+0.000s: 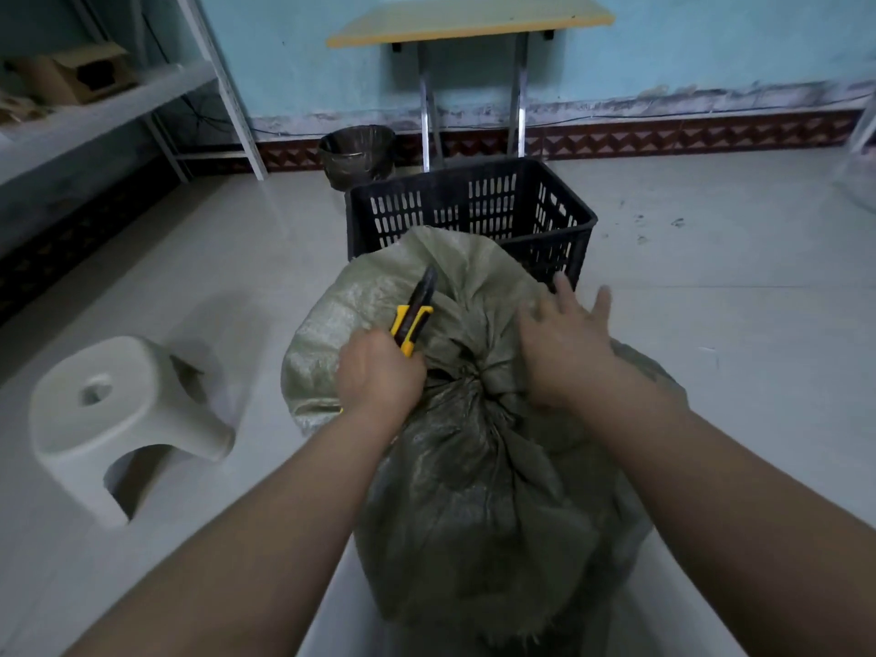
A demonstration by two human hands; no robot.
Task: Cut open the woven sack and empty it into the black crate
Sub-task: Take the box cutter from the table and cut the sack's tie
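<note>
A grey-green woven sack [474, 490] stands on the floor in front of me, its neck tied shut with a cord [474, 379] and the loose top flopped toward the crate. My left hand [379, 372] grips a yellow-and-black utility knife [415, 315], its tip pointing up and away, just left of the tied neck. My right hand [564, 343] lies with spread fingers on the sack's top flap to the right of the knot. The black slotted crate [545, 206] sits right behind the sack; its inside is mostly hidden from here.
A white plastic stool [114, 419] stands on the tiled floor at the left. A dark bin [358, 156] and a small table [469, 16] on metal legs are behind the crate by the blue wall. A metal shelf rack [118, 101] runs along the far left.
</note>
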